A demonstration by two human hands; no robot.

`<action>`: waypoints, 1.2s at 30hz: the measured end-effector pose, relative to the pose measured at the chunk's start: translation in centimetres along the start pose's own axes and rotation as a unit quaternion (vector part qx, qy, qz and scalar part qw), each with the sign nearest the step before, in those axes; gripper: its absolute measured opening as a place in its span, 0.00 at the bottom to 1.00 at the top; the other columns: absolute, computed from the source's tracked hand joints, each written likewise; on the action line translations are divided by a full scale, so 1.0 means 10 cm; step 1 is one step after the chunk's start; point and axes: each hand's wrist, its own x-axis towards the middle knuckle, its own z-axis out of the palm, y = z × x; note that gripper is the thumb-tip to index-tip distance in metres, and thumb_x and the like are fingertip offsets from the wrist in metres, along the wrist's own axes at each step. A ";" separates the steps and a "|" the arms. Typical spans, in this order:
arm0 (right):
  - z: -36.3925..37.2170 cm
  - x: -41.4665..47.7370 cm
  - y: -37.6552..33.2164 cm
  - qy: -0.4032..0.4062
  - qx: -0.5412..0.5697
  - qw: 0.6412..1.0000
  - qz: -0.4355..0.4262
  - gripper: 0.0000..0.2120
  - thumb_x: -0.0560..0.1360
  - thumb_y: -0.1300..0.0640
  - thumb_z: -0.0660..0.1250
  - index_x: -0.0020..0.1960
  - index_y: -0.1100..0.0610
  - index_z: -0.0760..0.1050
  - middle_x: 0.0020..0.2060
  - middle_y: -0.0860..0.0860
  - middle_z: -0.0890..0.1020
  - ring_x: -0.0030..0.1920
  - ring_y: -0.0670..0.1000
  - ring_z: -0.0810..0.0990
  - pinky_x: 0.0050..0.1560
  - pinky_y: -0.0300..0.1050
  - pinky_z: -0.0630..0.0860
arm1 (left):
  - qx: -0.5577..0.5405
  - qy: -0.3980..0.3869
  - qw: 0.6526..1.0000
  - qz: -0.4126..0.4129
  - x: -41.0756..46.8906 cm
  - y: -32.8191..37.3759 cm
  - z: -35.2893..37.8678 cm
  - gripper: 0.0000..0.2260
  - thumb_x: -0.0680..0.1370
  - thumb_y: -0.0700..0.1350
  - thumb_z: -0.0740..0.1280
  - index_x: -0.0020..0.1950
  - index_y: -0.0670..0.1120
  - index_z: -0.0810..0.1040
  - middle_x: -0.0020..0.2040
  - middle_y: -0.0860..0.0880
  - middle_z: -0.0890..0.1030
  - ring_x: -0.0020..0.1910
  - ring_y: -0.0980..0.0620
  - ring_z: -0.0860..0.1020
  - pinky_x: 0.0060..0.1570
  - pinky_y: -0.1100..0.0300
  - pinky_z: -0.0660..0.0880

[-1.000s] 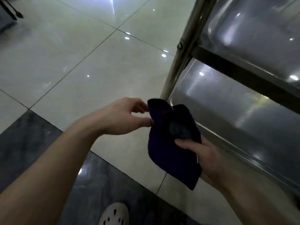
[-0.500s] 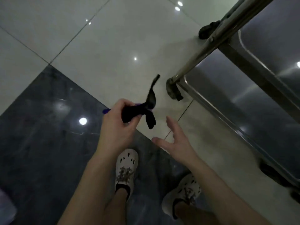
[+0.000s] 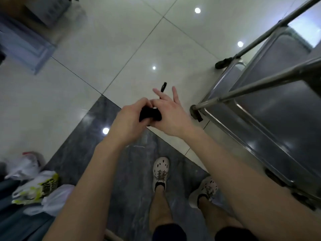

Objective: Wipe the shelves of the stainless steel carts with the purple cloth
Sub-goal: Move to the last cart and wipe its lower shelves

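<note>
Standing on the floor (image 3: 121,49) beside the cart (image 3: 257,87), looking straight down. Gripping the cloth (image 3: 150,114) in the left hand (image 3: 129,120), fingers curled round it, the fabric bunched into a dark wad in mid-air between both hands. Pinching the same wad with the right hand (image 3: 171,117) — thumb tucked against it, other fingers stretched out straight and spread, a thin tail of the cloth poking up between two of them. Hands touching each other, held above the seam between pale tiles and a dark stone strip. Cloth well apart from the cart, not touching any shelf (image 3: 278,129). Off to the right: bottom shelf in dull steel with a raised rim, slanted steel posts over it, a wheel (image 3: 195,113) at the near corner, close to the right hand. Below: two white shoes (image 3: 160,168) on the dark strip. Lower left — a heap of plastic bags (image 3: 34,186), white and yellow.
</note>
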 end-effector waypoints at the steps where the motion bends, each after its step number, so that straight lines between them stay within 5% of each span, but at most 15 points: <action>1: -0.23 0.09 -0.15 -0.023 -0.012 1.000 0.003 0.18 0.79 0.43 0.72 0.63 0.53 0.81 0.61 0.48 0.86 0.79 0.50 0.71 0.85 0.62 0.36 | -0.008 0.004 1.000 0.010 0.01 0.11 -0.22 0.11 0.78 0.39 0.75 0.56 0.52 0.78 0.45 0.58 0.84 0.44 0.58 0.82 0.45 0.58 0.78; 4: -0.93 0.30 -0.61 -0.010 -0.017 1.000 0.004 0.07 0.79 0.52 0.70 0.48 0.55 0.78 0.41 0.53 0.84 0.51 0.58 0.83 0.83 0.54 0.56 | -0.035 0.040 0.998 0.046 0.05 0.38 -0.85 0.12 0.77 0.41 0.76 0.57 0.53 0.80 0.51 0.59 0.82 0.52 0.62 0.80 0.49 0.70 0.74; 6: -1.37 0.39 -0.85 0.020 -0.021 0.999 0.015 0.08 0.80 0.52 0.71 0.48 0.56 0.80 0.39 0.54 0.82 0.46 0.59 0.82 0.63 0.55 0.75 | -0.036 0.054 0.996 0.053 0.12 0.51 -1.24 0.21 0.74 0.43 0.78 0.63 0.57 0.78 0.59 0.61 0.80 0.61 0.65 0.77 0.55 0.75 0.71; 7: -1.58 0.43 -0.95 0.032 -0.017 0.999 0.022 0.10 0.80 0.50 0.72 0.47 0.57 0.80 0.38 0.53 0.82 0.44 0.59 0.81 0.53 0.55 0.77 | -0.036 0.049 0.997 0.045 0.17 0.56 -1.42 0.27 0.72 0.44 0.79 0.68 0.58 0.76 0.62 0.63 0.79 0.63 0.66 0.76 0.57 0.76 0.69; 11: -2.32 0.54 -1.01 0.060 0.056 0.996 0.022 0.10 0.81 0.46 0.74 0.49 0.53 0.83 0.36 0.45 0.82 0.39 0.47 0.80 0.45 0.48 0.76 | 0.073 -0.012 0.997 0.009 0.64 0.81 -1.97 0.38 0.69 0.41 0.85 0.76 0.56 0.75 0.68 0.57 0.77 0.66 0.57 0.72 0.65 0.61 0.68; 14: -2.75 0.69 -0.84 0.127 0.149 0.979 0.046 0.10 0.79 0.43 0.75 0.50 0.49 0.85 0.36 0.43 0.84 0.39 0.44 0.82 0.42 0.41 0.76 | 0.101 -0.036 0.994 0.008 1.20 1.06 -2.26 0.24 0.71 0.39 0.84 0.63 0.53 0.82 0.56 0.54 0.82 0.56 0.49 0.79 0.54 0.56 0.74; 18: -3.18 1.06 -0.40 0.223 0.258 0.929 0.144 0.14 0.78 0.38 0.74 0.46 0.49 0.83 0.37 0.48 0.85 0.40 0.49 0.82 0.41 0.49 0.77 | 0.069 -0.058 0.996 -0.018 2.02 1.34 -2.68 0.12 0.73 0.43 0.82 0.49 0.54 0.83 0.42 0.54 0.85 0.44 0.54 0.83 0.38 0.61 0.73; 21: -3.49 1.38 -0.08 0.282 0.294 0.887 0.217 0.16 0.79 0.39 0.75 0.41 0.48 0.80 0.31 0.46 0.80 0.32 0.44 0.77 0.34 0.43 0.71 | -0.075 -0.057 0.995 -0.014 2.60 1.70 -3.01 0.15 0.74 0.39 0.80 0.55 0.55 0.86 0.48 0.58 0.89 0.49 0.61 0.86 0.45 0.67 0.79; 24: -3.85 1.68 0.09 0.299 0.343 0.847 0.275 0.19 0.79 0.36 0.75 0.47 0.53 0.84 0.38 0.48 0.87 0.39 0.48 0.86 0.43 0.55 0.84 | -0.157 -0.062 0.986 0.004 3.18 2.17 -3.24 0.16 0.75 0.43 0.76 0.62 0.52 0.85 0.56 0.53 0.89 0.57 0.55 0.87 0.54 0.61 0.81; 27: -4.21 2.00 0.24 0.326 0.381 0.813 0.297 0.21 0.78 0.36 0.75 0.47 0.54 0.85 0.41 0.49 0.88 0.42 0.52 0.88 0.47 0.62 0.85 | -0.144 -0.060 0.987 0.031 3.79 2.61 -3.39 0.18 0.74 0.50 0.73 0.64 0.53 0.80 0.57 0.53 0.88 0.55 0.55 0.86 0.51 0.58 0.83; 31: -4.63 2.43 0.63 0.368 0.445 0.752 0.317 0.19 0.81 0.43 0.74 0.52 0.60 0.85 0.45 0.57 0.88 0.44 0.59 0.89 0.43 0.66 0.86 | -0.109 -0.076 0.989 0.059 4.77 3.03 -3.51 0.13 0.82 0.48 0.74 0.63 0.55 0.75 0.60 0.54 0.85 0.55 0.52 0.86 0.50 0.52 0.85; 36: -5.08 2.85 1.09 0.451 0.455 0.679 0.359 0.12 0.82 0.47 0.73 0.55 0.56 0.86 0.45 0.54 0.90 0.45 0.58 0.90 0.44 0.66 0.87 | -0.081 -0.174 0.972 0.137 6.03 3.78 -3.52 0.25 0.82 0.48 0.76 0.70 0.63 0.66 0.60 0.51 0.85 0.52 0.47 0.88 0.48 0.45 0.86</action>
